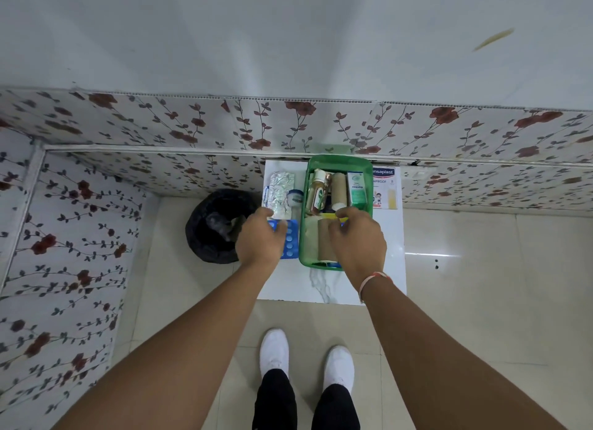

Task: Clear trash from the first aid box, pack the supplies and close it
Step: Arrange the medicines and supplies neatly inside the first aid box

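The green first aid box [337,211] sits open on a small white marble-look table [321,285], against the flowered wall. Inside its far half stand an amber bottle [316,193], a brown bandage roll [339,189] and a green-and-white carton [356,189]; in the near half lies another brown roll [324,240].

The right hand [357,240] hovers over the box's near half, fingers curled down around something yellow [330,216] at its fingertips; whether it actually grips it cannot be told. Just beyond that hand's far side, outside the box's right wall, lies a Hansaplast plaster pack [385,189].

The left hand [261,237] rests on the table just left of the box, fingers bent over a blue tablet blister strip [290,242]; it looks half closed, but a firm hold cannot be told. Beyond its fingertips lie crumpled silver blister foils [279,192] and a small round jar with a blue lid [295,197]. Left of that hand, on the floor, stands a bin lined with a black bag [213,227].
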